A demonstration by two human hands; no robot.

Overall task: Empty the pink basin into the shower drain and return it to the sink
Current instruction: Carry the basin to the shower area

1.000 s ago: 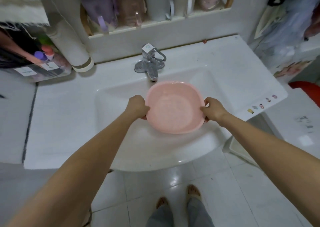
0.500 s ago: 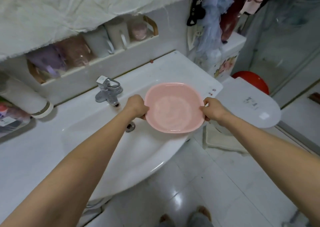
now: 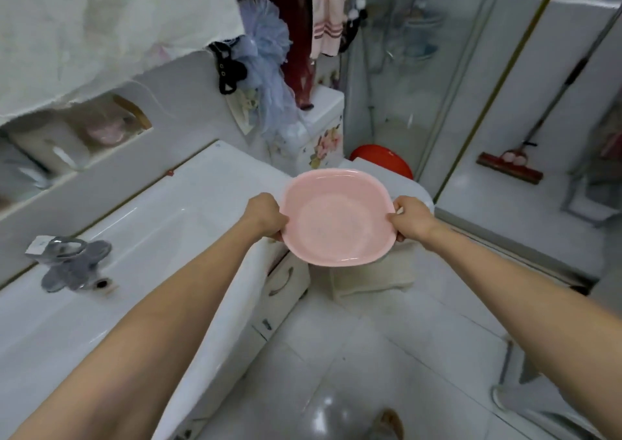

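1. Both hands clamp the basin (image 3: 338,217) by its rim: the left hand (image 3: 264,217) grips the edge at 9 o'clock, the right hand (image 3: 412,219) grips the edge at 3 o'clock, fingers curled under and thumbs on top.
2. Held in the air, the basin sits close to level, with its open side facing up. Whether it holds any water cannot be told; the inside looks pale and glossy.
3. Beneath the basin's 9 o'clock edge is the end of the sink (image 3: 188,204) counter; the basin hangs past that end, above a white cabinet (image 3: 286,281) with a curved handle and a pale mat (image 3: 373,278) on the floor.
4. At 12 o'clock from the basin stands a white toilet tank (image 3: 323,137) with a flower print, and just beside it, toward 1 o'clock, a red tub (image 3: 383,162) shows partly behind the basin rim.
5. Toward 2 o'clock is the glass shower door (image 3: 420,86), and beyond it a mop (image 3: 511,170) leans with its head on the shower floor.
6. At 8 o'clock, well apart from the basin, the tap (image 3: 72,259) sits on the sink, blurred.
7. Cloths and a lilac bath puff (image 3: 266,42) hang at 11 o'clock, above the tank.
8. Near 6 o'clock, a sandalled foot (image 3: 387,423) stands on the glossy tiled floor (image 3: 336,355).
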